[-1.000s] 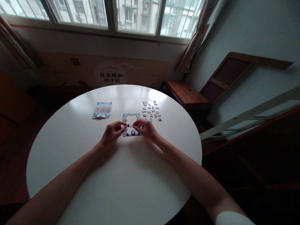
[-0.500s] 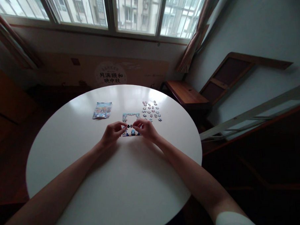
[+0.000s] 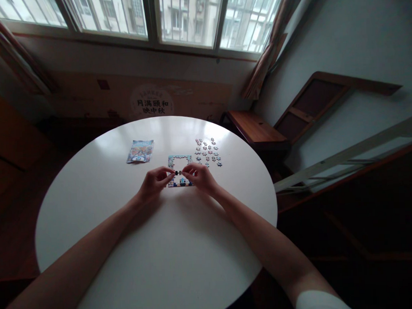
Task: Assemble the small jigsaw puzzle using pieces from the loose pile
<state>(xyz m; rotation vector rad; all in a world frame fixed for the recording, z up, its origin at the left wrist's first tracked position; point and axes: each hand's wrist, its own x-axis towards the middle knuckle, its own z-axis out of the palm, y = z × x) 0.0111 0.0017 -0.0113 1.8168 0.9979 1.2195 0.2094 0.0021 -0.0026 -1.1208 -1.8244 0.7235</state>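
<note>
A partly joined jigsaw puzzle [image 3: 181,184] lies on the white round table [image 3: 163,261], its border pieces framing a bare middle. Over its left side, my left hand [image 3: 155,180] pinches a small dark puzzle piece [image 3: 176,173] between thumb and fingers. From the right, my right hand [image 3: 200,176] pinches another small puzzle piece [image 3: 180,173]. Both pieces meet or nearly meet above the gap; whether they interlock is too small to tell. My fingers hide parts of the puzzle's left and right sides.
Several loose puzzle pieces [image 3: 205,148] lie spread in rows beyond my right hand. A colourful printed packet [image 3: 140,151] rests at the back left of the table. A wooden bench [image 3: 256,127] stands past the table's right rear edge, under the window side.
Almost nothing differs. Both hands stay in the same place over the puzzle, with the two pinched pieces shifted only very slightly.
</note>
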